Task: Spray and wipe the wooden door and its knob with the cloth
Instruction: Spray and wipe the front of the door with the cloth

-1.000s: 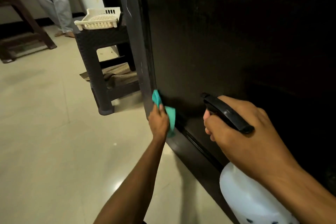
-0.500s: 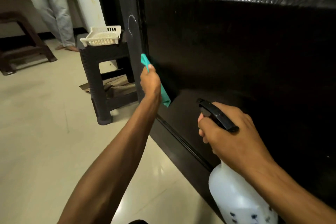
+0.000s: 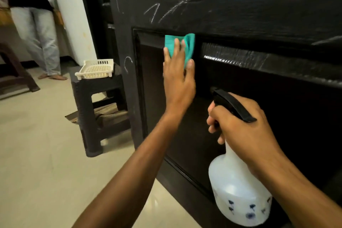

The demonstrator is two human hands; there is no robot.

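**A:** How far along is the door, would you say?

**B:** Partway at best. The left hand [image 3: 178, 81] presses the green cloth [image 3: 182, 47] flat against the wooden door [image 3: 240, 15], fingers straight and spread, at the top left corner of the recessed lower panel [image 3: 185, 135]. That puts the wiping in that panel, near the door's left edge.

**A:** And the sprayer?

**B:** The right hand [image 3: 246, 131] is wrapped round the neck of the spray bottle [image 3: 238, 194], fingers curled under its black trigger head [image 3: 233, 104]. The nozzle faces the panel, just beside it. Whether the trigger is being squeezed, I cannot tell; no mist shows.

**A:** Any sign of what has been cleaned?

**B:** A wet-looking sheen runs along the panel's upper moulding [image 3: 240, 57], right of the cloth, so that strip has probably been sprayed or wiped. Above it, on the cross rail, several pale chalky scrawls [image 3: 166, 11] are untouched, and 1 curved mark [image 3: 128, 64] sits on the door's left stile.

**A:** So those are left to do.

**B:** I'd judge so, along with everything above the rail. And the knob isn't in view at all, so I can't say whether it has been done.

**A:** Anything else around?

**B:** A dark stool [image 3: 98, 105] carrying a white basket [image 3: 95, 68] stands on the floor just left of the door, and another person [image 3: 35, 24] stands farther back.
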